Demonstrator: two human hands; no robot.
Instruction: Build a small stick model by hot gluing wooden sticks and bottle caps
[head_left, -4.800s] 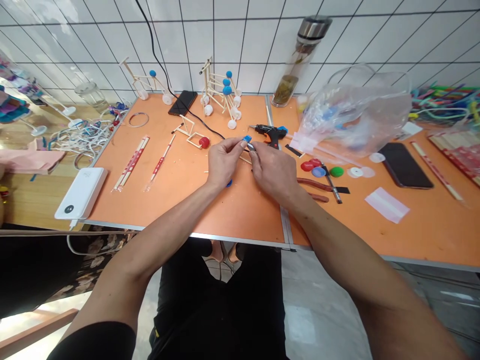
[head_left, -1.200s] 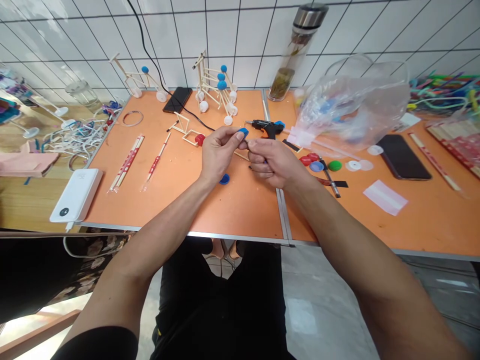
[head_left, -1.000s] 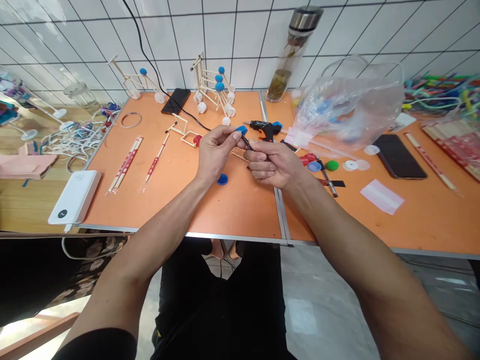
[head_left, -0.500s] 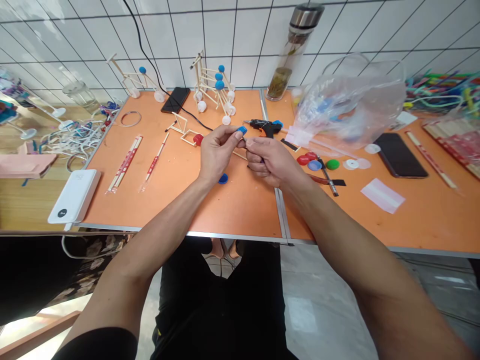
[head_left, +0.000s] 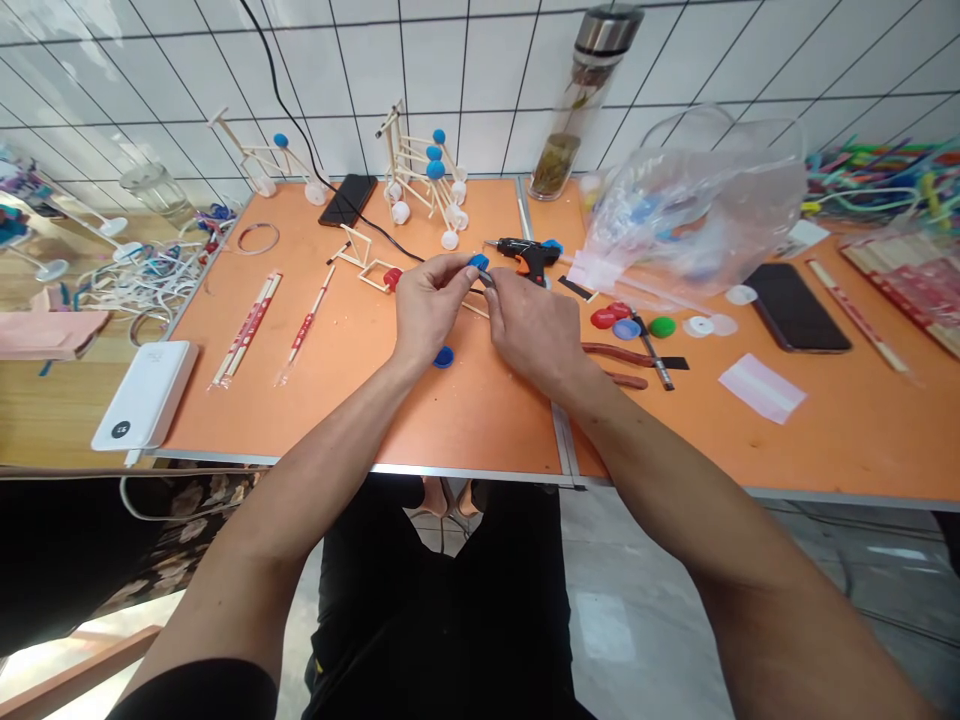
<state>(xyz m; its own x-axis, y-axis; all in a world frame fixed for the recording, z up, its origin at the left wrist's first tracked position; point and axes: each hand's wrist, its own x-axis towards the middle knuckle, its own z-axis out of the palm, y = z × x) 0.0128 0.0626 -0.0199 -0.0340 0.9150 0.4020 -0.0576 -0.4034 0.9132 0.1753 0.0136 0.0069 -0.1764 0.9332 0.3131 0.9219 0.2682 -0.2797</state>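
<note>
Up over the orange table (head_left: 480, 410), the left hand (head_left: 431, 305) pinches a blue bottle cap (head_left: 478, 261) between fingertips pressed together, lifted clear so both hands can get at it. The right hand (head_left: 534, 320) sits in tight, its fingers (head_left: 501, 285) bunched at a thin dark piece (head_left: 488, 279) by the cap; a firm grip there, I can't tell. Just below, a second blue cap (head_left: 443, 357) lies on the table, a glue gun (head_left: 525, 255) close beyond.

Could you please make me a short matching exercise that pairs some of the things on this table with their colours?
Things:
1. power bank
2. glue gun
3. pliers handles
4. cap below the left hand

Colours:
A. blue
B. white
C. red
D. black and orange

Pairs: 1-B, 2-D, 3-C, 4-A
</note>
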